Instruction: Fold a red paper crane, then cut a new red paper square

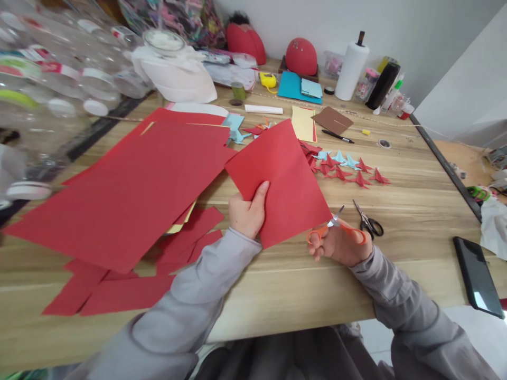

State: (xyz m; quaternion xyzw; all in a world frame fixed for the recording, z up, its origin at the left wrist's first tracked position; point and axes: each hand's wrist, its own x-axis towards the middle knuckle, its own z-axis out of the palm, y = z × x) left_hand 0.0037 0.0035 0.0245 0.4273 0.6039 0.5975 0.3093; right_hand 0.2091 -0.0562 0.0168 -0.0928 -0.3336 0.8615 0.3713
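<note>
My left hand (249, 212) pinches a red sheet of paper (282, 182) near its left side, thumb on top, holding it tilted above the table. In my right hand (341, 244) is a pair of orange-handled scissors (335, 220), fingers through the loops and blades spread. The blades are close to the sheet's lower right corner; I cannot tell whether they touch it. Left of my left hand lie large red sheets (130, 184), with red paper offcuts (127, 295) in front of them. Beyond the held sheet sit several small folded red paper pieces (360, 180) and light blue folded pieces (350, 161).
Black-handled scissors (370, 224) lie just beyond my right hand. A phone (477, 277) rests at the right edge. Plastic bottles (63, 68) crowd the left. A paper roll (352, 68), yellow tape measure (268, 80), blue paper (291, 87) and pen (337, 136) are farther back.
</note>
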